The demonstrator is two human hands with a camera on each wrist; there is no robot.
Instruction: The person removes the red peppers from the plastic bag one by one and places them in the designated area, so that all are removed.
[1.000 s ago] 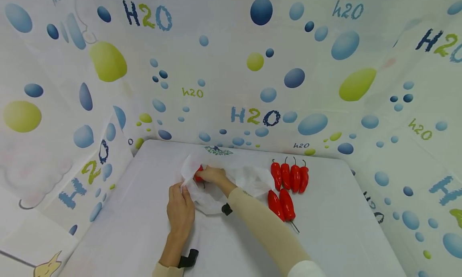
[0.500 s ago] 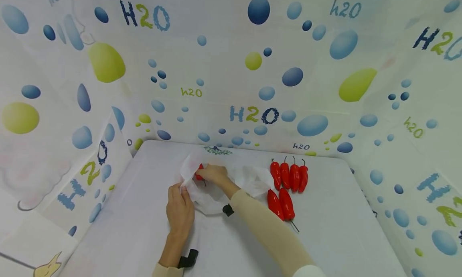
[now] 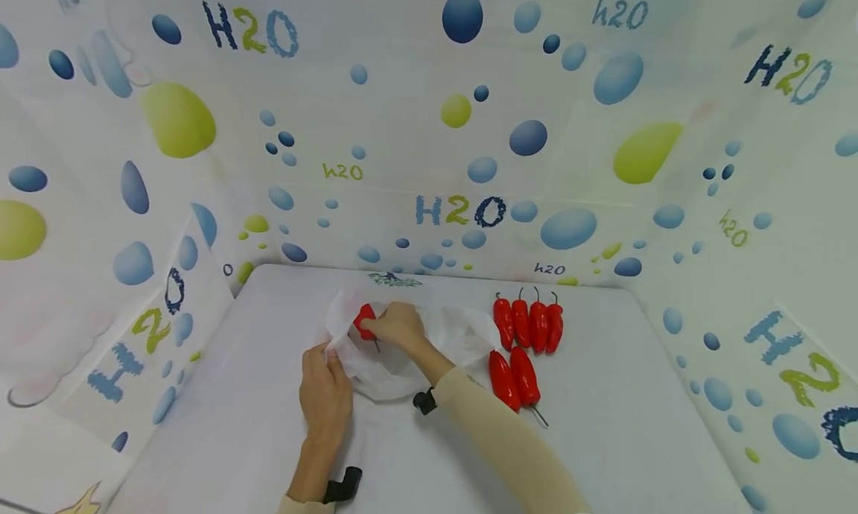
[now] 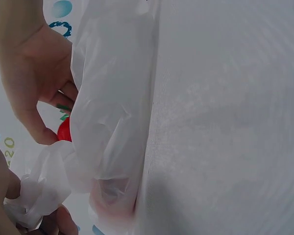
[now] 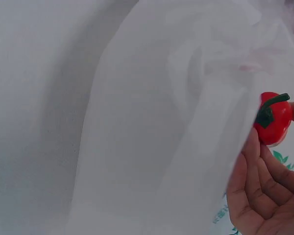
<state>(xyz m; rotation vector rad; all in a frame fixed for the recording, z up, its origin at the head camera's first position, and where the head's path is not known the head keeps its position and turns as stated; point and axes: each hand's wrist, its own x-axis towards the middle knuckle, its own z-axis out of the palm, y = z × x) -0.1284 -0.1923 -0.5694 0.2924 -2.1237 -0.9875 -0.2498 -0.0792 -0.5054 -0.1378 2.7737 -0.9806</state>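
In the head view my left hand [image 3: 326, 395] pinches the edge of a thin white plastic bag [image 3: 395, 380] that lies on the table. My right hand [image 3: 397, 326] holds a red chili pepper [image 3: 365, 322] at the bag's mouth, its dark stem towards me. The right wrist view shows the pepper [image 5: 276, 120] between thumb and fingers, green stem facing the camera, beside the bag [image 5: 152, 122]. From the left wrist, bunched bag plastic [image 4: 49, 171] shows in the left fingers, and part of the pepper [image 4: 64, 130] is hidden behind the bag.
Several red peppers [image 3: 539, 326] lie in a row at the right of the white table [image 3: 617, 395]. Two more peppers [image 3: 525, 376] lie nearer me, close to the right forearm. A patterned curtain [image 3: 375, 112] stands round the back and sides.
More of the pepper shows clear of the bag in my right hand, which has risen slightly. My left hand keeps its grip on the bag's edge. The head view has turned a little right.
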